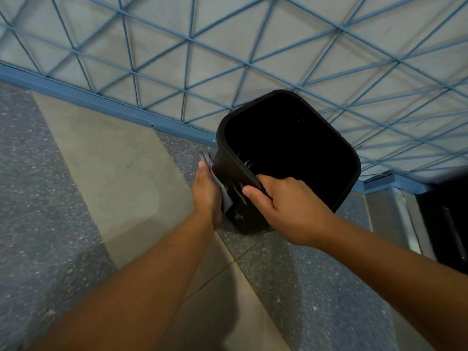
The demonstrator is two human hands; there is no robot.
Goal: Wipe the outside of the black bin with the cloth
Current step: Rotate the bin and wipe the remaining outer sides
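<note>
The black bin [336, 188] stands tilted on the floor in the middle of the view, its open mouth turned up toward me. My right hand [286, 209] grips the near rim, with the thumb on the outer wall and the fingers curled over the edge. My left hand [206, 193] presses a grey cloth [224, 196] flat against the bin's left outer wall. The cloth shows as a thin strip between palm and bin, and a corner of the cloth pokes out above the fingertips. Pale smears mark the wall beside the cloth.
A wall with blue crossed bars [228, 59] rises just behind the bin, with a blue base rail [101, 102] along the floor. The floor is speckled grey and beige tile [106, 160]. A dark doorway and metal frame [410, 224] sit at the right.
</note>
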